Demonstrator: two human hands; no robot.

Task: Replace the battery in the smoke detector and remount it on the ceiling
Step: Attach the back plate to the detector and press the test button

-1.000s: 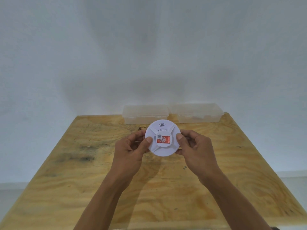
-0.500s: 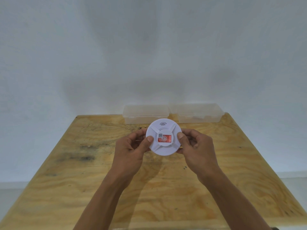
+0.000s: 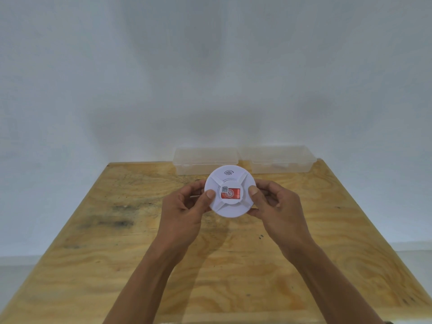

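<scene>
A round white smoke detector [image 3: 230, 181] is held up above the wooden table [image 3: 117, 253], its face toward me. It shows four raised ribs, a small wave symbol near the top and a red label with a code patch at its centre. My left hand [image 3: 184, 211] grips its left rim with the thumb on the face. My right hand [image 3: 278, 211] grips its right rim, thumb also on the face. The detector's back side and any battery are hidden.
Two clear plastic boxes stand side by side at the table's far edge: the left box [image 3: 205, 160] and the right box [image 3: 280, 160], both against a plain white wall [image 3: 210, 66]. Dark stains mark the wood at left [image 3: 112, 220].
The detector has turned slightly clockwise between my hands, so the red label now sits level. Both hands stay in about the same place.
</scene>
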